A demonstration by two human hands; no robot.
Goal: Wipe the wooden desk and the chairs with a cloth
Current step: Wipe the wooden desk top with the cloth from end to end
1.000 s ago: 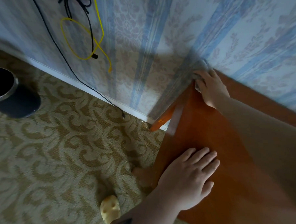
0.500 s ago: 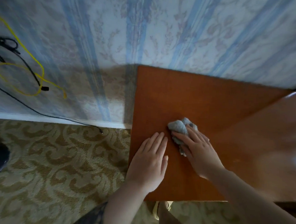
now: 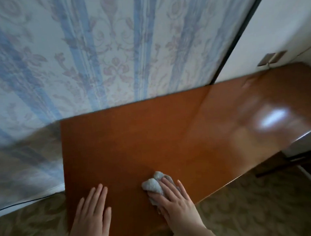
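Your right hand (image 3: 173,200) pressed the cloth (image 3: 153,186) with straight fingers near the desk (image 3: 151,135) front edge, left hand (image 3: 92,213) flat, so the loose cloth could slip off.

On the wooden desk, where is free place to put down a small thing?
The desk is bare from the wallpapered wall to its right end. Only the near left corner is crowded: left hand lies flat, right hand presses the cloth.

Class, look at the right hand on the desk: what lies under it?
Under the right hand lies a crumpled grey cloth, pressed onto the wooden desk. Its far part sticks out past the fingers; the part beneath the palm is covered.
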